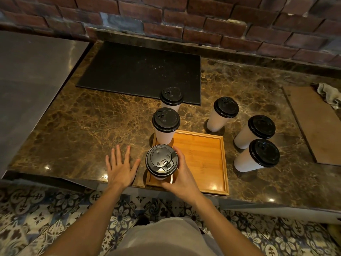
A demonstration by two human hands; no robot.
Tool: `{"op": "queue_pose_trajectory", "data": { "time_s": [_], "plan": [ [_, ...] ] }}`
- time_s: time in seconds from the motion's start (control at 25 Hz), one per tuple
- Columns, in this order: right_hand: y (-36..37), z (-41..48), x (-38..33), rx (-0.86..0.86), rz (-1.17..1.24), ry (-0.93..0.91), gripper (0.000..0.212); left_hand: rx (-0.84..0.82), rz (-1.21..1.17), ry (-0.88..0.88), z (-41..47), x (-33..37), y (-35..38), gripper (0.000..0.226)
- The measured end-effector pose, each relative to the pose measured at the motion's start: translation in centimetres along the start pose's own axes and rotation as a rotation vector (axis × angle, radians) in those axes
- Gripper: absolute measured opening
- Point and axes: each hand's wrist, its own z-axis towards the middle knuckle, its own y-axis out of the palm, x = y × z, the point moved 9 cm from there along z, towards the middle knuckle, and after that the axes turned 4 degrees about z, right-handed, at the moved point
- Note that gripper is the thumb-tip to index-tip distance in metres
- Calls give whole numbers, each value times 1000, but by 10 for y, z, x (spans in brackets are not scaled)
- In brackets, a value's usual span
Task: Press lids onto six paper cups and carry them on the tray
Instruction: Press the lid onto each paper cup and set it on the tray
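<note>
Held cup (160,176): upright, long axis vertical, black lid (162,160) on, at the near-left corner of the tray (203,159). Cannot tell if its base is down on the tray floor yet. Right hand (182,174) grips it from the right side, fingers curled round the wall just under the lid. Left hand (120,167) is just left of that cup, not touching it, fingers straight and spread, palm down over the counter (83,126), holding nothing.

Count: six cups, six lids, every cup lidded; one tray. Second cup (164,136) looks to stand in the tray's far-left corner, directly behind the gripped one. Third cup (171,106) is beyond the tray, at the edge of the black mat (138,71). Three cups stand on the counter right of the tray: far one (217,120), middle one (244,137), near one (244,162).

Judgement: lidding done, loading about two of six. The three right-side cups are nearer the right hand, the far one nearer the free left. Tray's right half is bare.

Also: brown board (313,122), cloth (330,95).
</note>
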Motion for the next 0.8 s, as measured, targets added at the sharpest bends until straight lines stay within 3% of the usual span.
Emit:
{"op": "queue_pose_trajectory", "data": {
  "time_s": [0.12, 0.24, 0.36, 0.6, 0.8],
  "plan": [
    [-44, 2, 4, 65, -50, 21, 96, -24, 10, -8, 0, -1, 2, 71],
    [-124, 11, -11, 481, -77, 2, 83, -63, 21, -42, 2, 3, 2, 67],
    [-184, 24, -19, 769, -70, 15, 93, -129, 28, -77, 3, 10, 3, 65],
    [-203, 70, 3, 736, -34, 123, 108, -153, 53, -88, 0, 15, 0, 69],
    [-207, 88, 19, 768, -22, 70, 97, -219, 55, -86, 4, 14, 3, 73]
  ]
}}
